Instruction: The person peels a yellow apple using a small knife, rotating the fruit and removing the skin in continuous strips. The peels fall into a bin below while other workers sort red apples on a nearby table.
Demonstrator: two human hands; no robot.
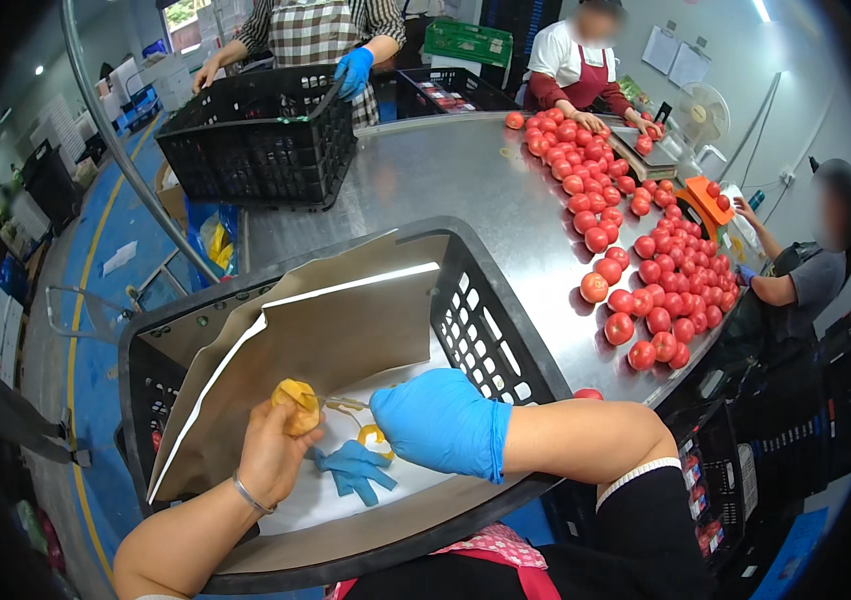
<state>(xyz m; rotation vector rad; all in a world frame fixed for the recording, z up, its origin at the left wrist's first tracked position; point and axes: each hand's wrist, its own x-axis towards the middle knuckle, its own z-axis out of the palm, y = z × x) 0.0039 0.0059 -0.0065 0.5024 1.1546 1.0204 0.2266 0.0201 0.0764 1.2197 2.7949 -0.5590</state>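
My bare left hand (pixel 274 455), with a bangle at the wrist, is closed around a crumpled yellow wad (pixel 298 404). Thin yellowish strips (pixel 348 404) run toward the closed fingers of my right hand (pixel 446 418), which wears a blue glove; its fingertips are partly hidden. Both hands are inside a large black plastic crate (pixel 481 262). Brown cardboard (pixel 356 335) leans along its far and left sides, with white lining (pixel 446 483) at the bottom. Below my hands lies a loose blue glove (pixel 353 466), beside a yellow ring-shaped piece (pixel 376 441).
Many red tomatoes (pixel 646 290) cover the right part of the steel table (pixel 436 165). At its far left edge, a person with one blue glove holds another black crate (pixel 256 130). Two people work at the right, near a scale (pixel 646 150) and an orange tray (pixel 708 200).
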